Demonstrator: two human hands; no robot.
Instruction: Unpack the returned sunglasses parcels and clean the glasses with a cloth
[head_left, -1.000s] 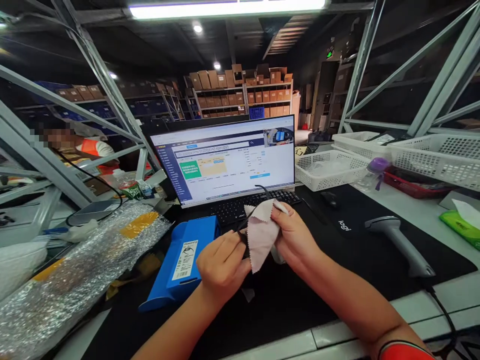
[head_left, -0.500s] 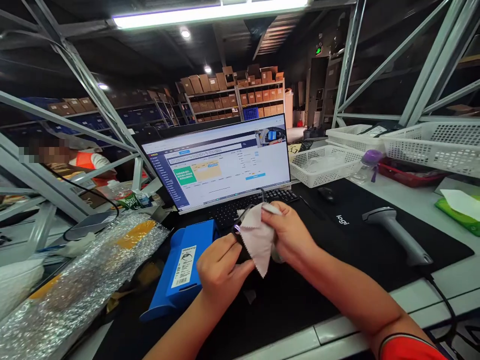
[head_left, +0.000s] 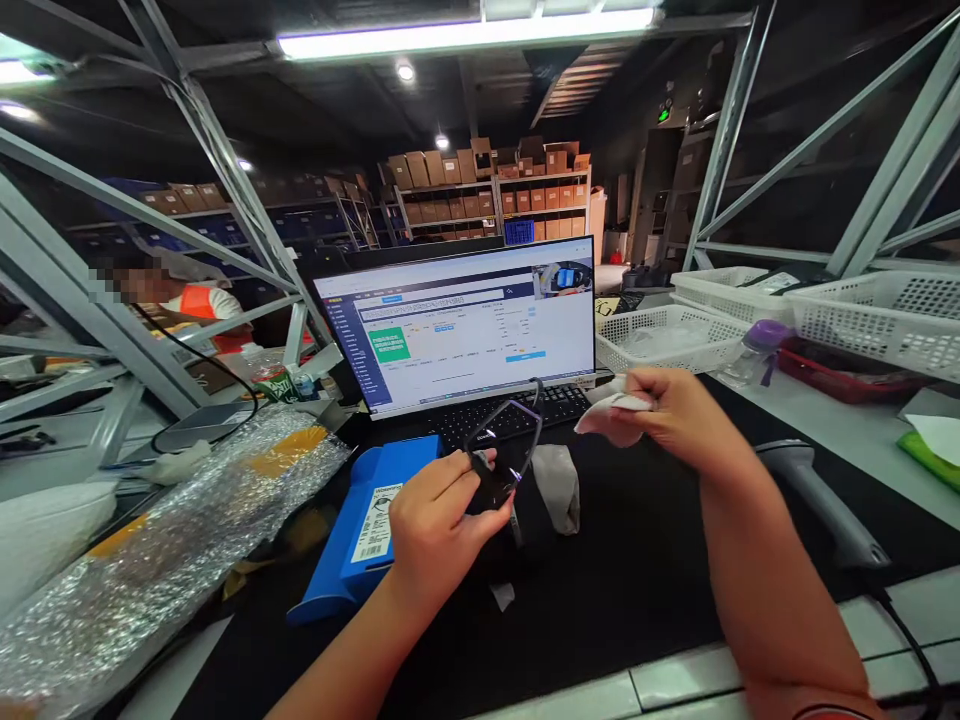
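Observation:
My left hand (head_left: 439, 510) is closed on a pair of dark glasses (head_left: 501, 450), holding them above the black desk mat (head_left: 615, 590) in front of the keyboard (head_left: 504, 418). My right hand (head_left: 660, 408) is off to the right of the glasses, pinching a crumpled pale cleaning cloth (head_left: 616, 403). A grey soft pouch (head_left: 561, 485) lies on the mat between the hands. A blue glasses box (head_left: 371, 520) with a white label lies just left of my left hand.
A monitor (head_left: 457, 325) stands behind the keyboard. Bubble wrap (head_left: 172, 550) covers the left of the desk. A barcode scanner (head_left: 817, 500) lies at right, white baskets (head_left: 667, 335) behind it. Another person in orange (head_left: 191, 300) is at far left.
My right hand has pulled the cloth off the glasses and moved right and up. The glasses now show uncovered in my left hand, and the grey pouch is exposed on the mat.

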